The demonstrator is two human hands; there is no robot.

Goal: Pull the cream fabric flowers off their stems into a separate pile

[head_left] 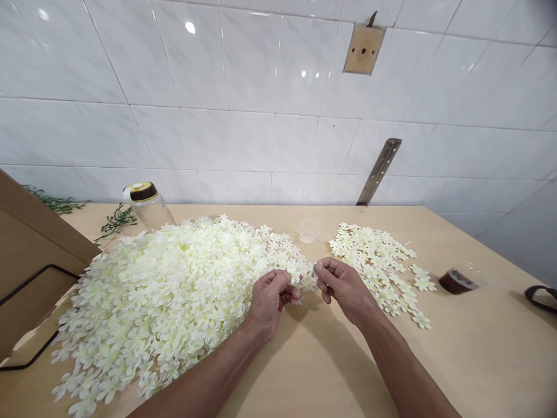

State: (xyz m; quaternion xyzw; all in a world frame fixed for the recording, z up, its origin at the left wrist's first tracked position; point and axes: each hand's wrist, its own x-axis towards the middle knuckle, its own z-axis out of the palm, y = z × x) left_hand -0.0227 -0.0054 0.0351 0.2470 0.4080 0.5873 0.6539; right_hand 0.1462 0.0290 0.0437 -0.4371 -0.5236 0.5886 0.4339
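My left hand (270, 299) is closed in a pinch at the right edge of a big heap of pale cream artificial flowers (174, 284). Between its thumb and fingers are a few artificial flowers (307, 281), held just above the table. Close by on the right, my right hand (342, 284) pinches thumb against forefinger at the petals' edge. Whatever lies in that pinch is too small to make out. Beyond my right hand spreads a smaller, flatter group of the same flowers (374, 255).
A small clear cup (309, 231) stands behind my hands, and a cup of dark liquid (459, 281) is at right. A clear bottle (152, 209) and green plastic stems (116, 222) are behind the heap. A cardboard box (39, 249) stands left. The tiled wall (252, 139) bounds the table.
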